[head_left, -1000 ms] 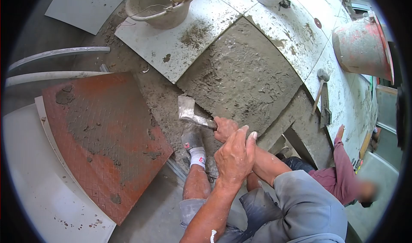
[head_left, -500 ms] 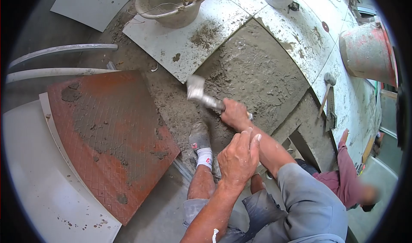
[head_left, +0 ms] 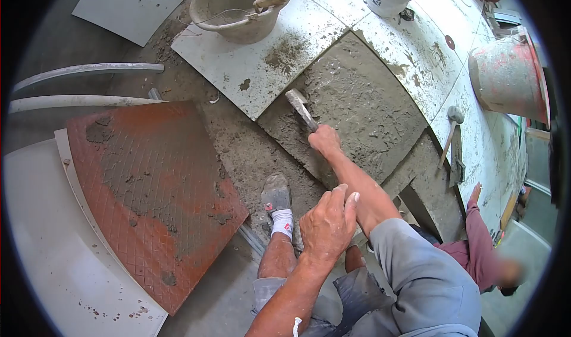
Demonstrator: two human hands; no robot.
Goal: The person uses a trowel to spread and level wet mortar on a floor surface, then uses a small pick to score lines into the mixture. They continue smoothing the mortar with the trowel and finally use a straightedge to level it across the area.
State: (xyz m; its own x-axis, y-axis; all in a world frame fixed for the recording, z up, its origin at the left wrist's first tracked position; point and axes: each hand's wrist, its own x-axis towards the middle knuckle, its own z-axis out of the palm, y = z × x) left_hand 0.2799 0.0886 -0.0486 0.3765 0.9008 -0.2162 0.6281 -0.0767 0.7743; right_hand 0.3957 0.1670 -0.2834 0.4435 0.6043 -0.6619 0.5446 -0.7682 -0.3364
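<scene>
My right hand is wrapped around the handle of a trowel. The trowel's blade is over the left part of a square bed of wet grey mortar; whether it touches the mortar I cannot tell. Nearer to me, my left hand hangs in the air with nothing visible in it, its thumb apart from its loosely bent fingers. A large tile lies to the left, its reddish ribbed back facing up and smeared with grey mortar.
White tiles border the mortar. A bucket stands at the top, with a larger mortar-stained bucket at right. A mallet lies by the right edge. Another person's sleeve shows at lower right. Curved-looking pipes lie left.
My right hand has swung the trowel up and to the right, from the mortar's lower left edge to over its surface. My left hand has hardly moved.
</scene>
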